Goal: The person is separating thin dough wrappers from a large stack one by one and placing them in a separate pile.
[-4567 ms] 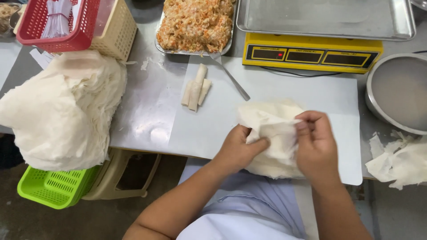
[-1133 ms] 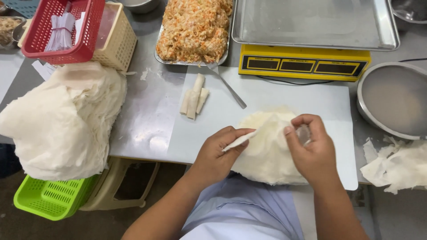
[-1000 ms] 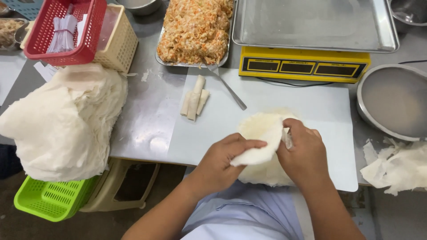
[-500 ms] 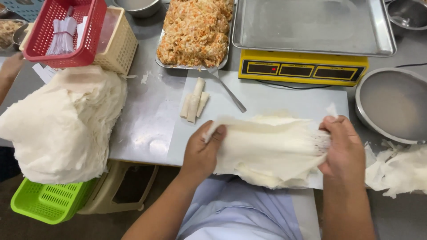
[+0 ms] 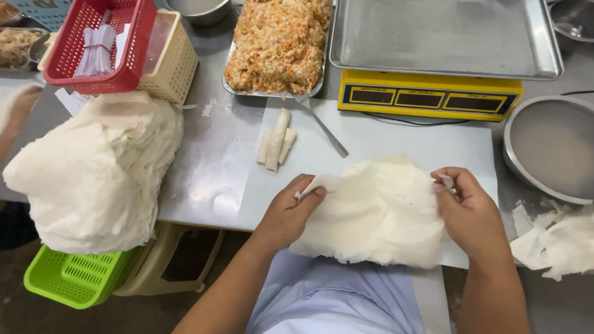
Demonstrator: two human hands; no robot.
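Observation:
A thin white wrapper sheet (image 5: 377, 204) lies spread over a small stack of wrappers on the white cutting board (image 5: 396, 139). My left hand (image 5: 291, 210) pinches its left edge between thumb and fingers. My right hand (image 5: 467, 210) grips its right edge. Three finished pale rolls (image 5: 276, 141) lie side by side on the board's far left corner. A metal tray of orange and white shredded filling (image 5: 278, 43) sits beyond them, with a spoon (image 5: 322, 124) leaning out of it.
A big heap of wrappers (image 5: 93, 173) fills the left of the steel table. A yellow scale with a steel pan (image 5: 439, 62) stands at the back, a metal bowl (image 5: 550, 148) at right, torn scraps (image 5: 557, 241) below it. Red and cream baskets (image 5: 105, 43) sit far left.
Both hands peeled one wrapper off the stack, pulled it wide apart, and have now lowered it flat over the stack, hands a little closer together.

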